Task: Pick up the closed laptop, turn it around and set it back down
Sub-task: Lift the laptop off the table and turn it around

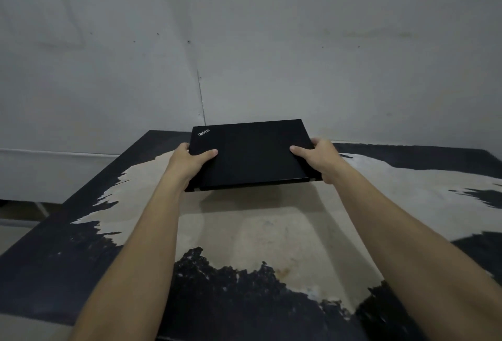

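A closed black laptop with a small logo at its far left corner is held up above the table, its shadow falling on the surface below. My left hand grips its left edge, thumb lying on the lid. My right hand grips the right edge the same way. The fingers of both hands are hidden under the laptop. The near edge with the hinge gap faces me.
The table has a worn top, black around the rim and pale where the coating is gone. A grey wall rises close behind its far edge. At the left the table ends and the floor shows.
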A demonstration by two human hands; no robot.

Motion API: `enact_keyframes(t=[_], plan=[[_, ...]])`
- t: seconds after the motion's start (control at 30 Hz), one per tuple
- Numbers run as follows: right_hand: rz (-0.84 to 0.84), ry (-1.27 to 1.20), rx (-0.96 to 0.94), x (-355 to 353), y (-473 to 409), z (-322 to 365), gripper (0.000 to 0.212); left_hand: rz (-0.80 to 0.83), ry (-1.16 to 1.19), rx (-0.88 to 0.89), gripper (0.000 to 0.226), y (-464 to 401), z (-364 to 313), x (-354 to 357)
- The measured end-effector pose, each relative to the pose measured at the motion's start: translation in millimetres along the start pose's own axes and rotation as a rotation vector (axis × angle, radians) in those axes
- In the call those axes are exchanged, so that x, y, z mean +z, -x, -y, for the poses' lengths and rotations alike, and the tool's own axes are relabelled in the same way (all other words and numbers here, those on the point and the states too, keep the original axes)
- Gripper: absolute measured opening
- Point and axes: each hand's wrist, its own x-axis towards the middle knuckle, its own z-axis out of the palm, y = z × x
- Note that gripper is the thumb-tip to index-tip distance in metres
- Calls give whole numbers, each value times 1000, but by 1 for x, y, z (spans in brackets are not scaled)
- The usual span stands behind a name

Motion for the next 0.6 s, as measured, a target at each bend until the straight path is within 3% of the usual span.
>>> enact_keyframes(t=[0.13,0.6], plan=[[-11,-33,14,-34,12,-14,26,50,16,6,52,17,-8,29],[-55,-197,65,-106,45,-68,41,163,70,-3,61,44,8,99]])
